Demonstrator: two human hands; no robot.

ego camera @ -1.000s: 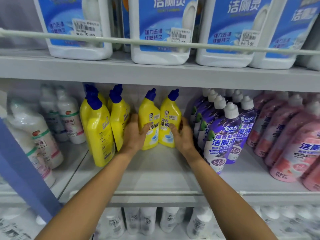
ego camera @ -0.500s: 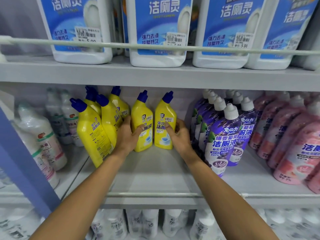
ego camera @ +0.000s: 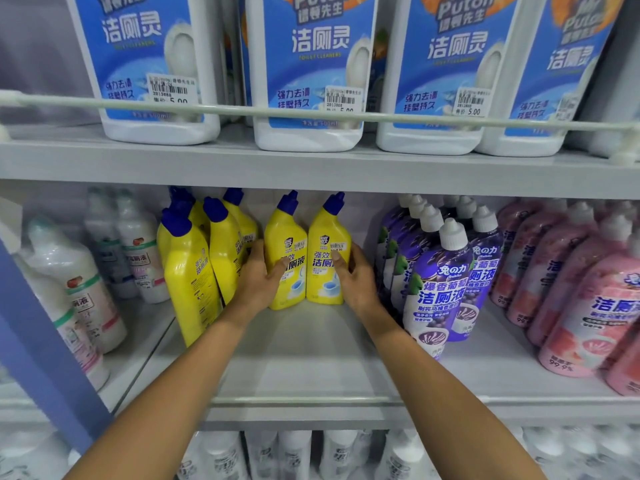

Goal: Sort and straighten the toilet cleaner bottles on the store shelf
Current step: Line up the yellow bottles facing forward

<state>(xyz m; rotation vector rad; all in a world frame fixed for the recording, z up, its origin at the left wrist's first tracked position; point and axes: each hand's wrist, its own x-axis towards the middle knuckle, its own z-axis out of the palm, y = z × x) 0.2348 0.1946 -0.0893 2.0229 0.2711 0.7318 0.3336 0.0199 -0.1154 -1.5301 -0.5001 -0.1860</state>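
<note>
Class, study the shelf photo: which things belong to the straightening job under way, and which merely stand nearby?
In the job: left hand gripping left centre yellow bottle; right hand gripping right centre yellow bottle; leaning yellow bottles.
Standing by: purple bottles; pink bottles; white bottles; blue-labelled jugs above.

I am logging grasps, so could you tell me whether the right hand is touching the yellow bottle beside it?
Touching. The head view shows the right hand curled against the side of the yellow bottle and overlapping its front label, with no gap.
</note>
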